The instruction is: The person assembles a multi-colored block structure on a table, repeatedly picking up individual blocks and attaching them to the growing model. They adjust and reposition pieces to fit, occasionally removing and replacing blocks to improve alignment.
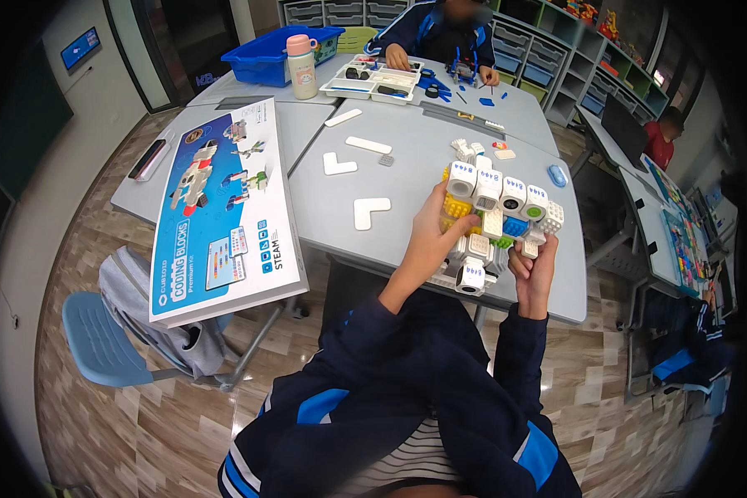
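Between my hands is a block model point(491, 222) of white cube modules with yellow, blue and green studded pieces, held just over the near right part of the grey table point(340, 236). My left hand point(434, 232) grips its left side, the thumb lying across the yellow pieces. At the lower right corner, my right hand point(535, 274) has its fingers curled round a white piece. Several white cubes form the upper row, and one cube point(471, 279) sticks out at the near end. The model's underside is hidden.
Flat white L-shaped pieces point(372, 212) and white strips point(367, 145) lie left of the model. Small white blocks point(466, 149) and a blue oval object point(558, 175) are beyond it. A large kit box point(224, 224) stands left. A bottle point(301, 70), parts tray point(373, 83) and another person's hand point(397, 57) are farther back.
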